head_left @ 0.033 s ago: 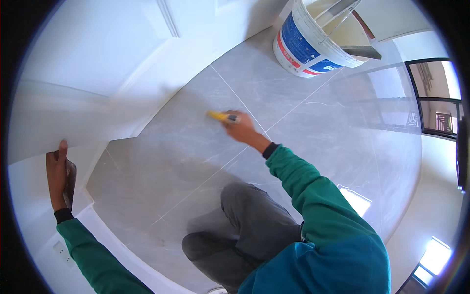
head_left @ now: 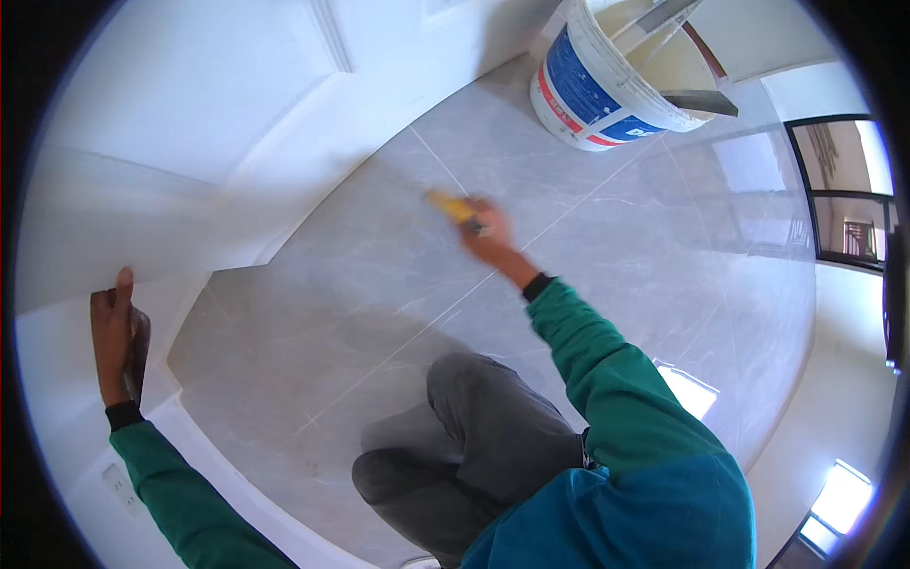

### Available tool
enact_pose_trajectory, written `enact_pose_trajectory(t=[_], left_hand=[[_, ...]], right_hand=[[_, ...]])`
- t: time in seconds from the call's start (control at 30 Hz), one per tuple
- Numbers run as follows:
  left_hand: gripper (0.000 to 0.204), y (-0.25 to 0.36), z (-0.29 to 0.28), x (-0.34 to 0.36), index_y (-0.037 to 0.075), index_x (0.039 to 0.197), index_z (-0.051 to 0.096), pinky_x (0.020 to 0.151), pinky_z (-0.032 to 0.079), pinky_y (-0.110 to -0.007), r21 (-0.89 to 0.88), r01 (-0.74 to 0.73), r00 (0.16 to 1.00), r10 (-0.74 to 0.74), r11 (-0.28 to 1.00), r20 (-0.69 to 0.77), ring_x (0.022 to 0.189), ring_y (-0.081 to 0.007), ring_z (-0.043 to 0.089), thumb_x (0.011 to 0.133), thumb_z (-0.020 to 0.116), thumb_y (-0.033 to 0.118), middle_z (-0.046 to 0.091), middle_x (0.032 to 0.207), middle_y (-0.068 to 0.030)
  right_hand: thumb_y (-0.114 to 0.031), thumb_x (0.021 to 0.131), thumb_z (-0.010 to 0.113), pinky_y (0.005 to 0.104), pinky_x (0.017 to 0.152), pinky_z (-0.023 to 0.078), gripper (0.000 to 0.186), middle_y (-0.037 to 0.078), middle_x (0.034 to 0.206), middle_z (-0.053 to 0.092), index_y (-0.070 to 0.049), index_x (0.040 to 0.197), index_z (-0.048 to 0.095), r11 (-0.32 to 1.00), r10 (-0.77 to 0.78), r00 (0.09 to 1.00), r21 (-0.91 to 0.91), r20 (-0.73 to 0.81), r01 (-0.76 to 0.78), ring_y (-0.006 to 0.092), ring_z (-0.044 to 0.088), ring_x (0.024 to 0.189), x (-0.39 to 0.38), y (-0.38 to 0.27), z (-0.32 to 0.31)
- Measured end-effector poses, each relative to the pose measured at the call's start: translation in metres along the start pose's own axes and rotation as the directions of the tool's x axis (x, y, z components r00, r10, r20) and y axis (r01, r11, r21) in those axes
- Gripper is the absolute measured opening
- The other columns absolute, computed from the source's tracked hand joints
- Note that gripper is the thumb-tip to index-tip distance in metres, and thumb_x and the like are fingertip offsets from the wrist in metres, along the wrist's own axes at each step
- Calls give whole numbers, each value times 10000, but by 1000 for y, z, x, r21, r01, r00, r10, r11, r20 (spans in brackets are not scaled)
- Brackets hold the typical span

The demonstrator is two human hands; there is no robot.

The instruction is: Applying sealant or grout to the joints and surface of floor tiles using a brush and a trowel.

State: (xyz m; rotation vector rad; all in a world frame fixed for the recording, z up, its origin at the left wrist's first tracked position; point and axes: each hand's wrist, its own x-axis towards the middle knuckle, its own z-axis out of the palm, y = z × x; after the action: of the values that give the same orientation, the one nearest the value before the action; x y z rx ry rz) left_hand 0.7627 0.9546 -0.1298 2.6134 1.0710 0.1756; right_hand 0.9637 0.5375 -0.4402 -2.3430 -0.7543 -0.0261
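My right hand [head_left: 491, 235] is closed round a yellow hand tool [head_left: 449, 205] with a dark and grey part near my fingers. Both are smeared by motion, and the tool's exact kind is not clear. It is above the grey tiled floor [head_left: 379, 313], right of the white panelled door [head_left: 180, 104]. At the far left my left hand [head_left: 112, 346] grips a dark brown flat piece [head_left: 139, 353], thumb pointing up against the white surface below the door panel. My fingers hide much of that piece.
A white bucket [head_left: 578, 85] with a blue and red label stands at the back, a metal blade [head_left: 700, 100] across its rim. A wall socket [head_left: 121, 488] is at lower left. A black-framed window [head_left: 844, 190] is at right. My bent knees [head_left: 455, 408] are in front.
My right hand has moved a little to the right with the yellow tool, whose tip has swung slightly upward. My left hand stays almost where it was.
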Motion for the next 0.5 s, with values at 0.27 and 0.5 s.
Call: enact_pose_trajectory(t=[0.27,0.5], left_hand=[[505,10,6,-16,-62,894,489,625,362,-284,-173,-60,998,59,983,-14,623,-152,388,802,505,435,441,660,-59],[474,22,13,-50,-43,888,497,514,387,-281,-159,-47,998,54,986,40,561,-151,459,766,567,409,504,659,-80]], right_hand=[[-218,751,499,387,635,437,226,115,799,552,-36,878,540,695,250,922,-607,-297,-384,251,540,694,20,102,-53],[-173,719,490,417,590,428,192,153,744,550,-28,832,544,993,6,878,101,478,-62,321,539,684,-84,-207,68]])
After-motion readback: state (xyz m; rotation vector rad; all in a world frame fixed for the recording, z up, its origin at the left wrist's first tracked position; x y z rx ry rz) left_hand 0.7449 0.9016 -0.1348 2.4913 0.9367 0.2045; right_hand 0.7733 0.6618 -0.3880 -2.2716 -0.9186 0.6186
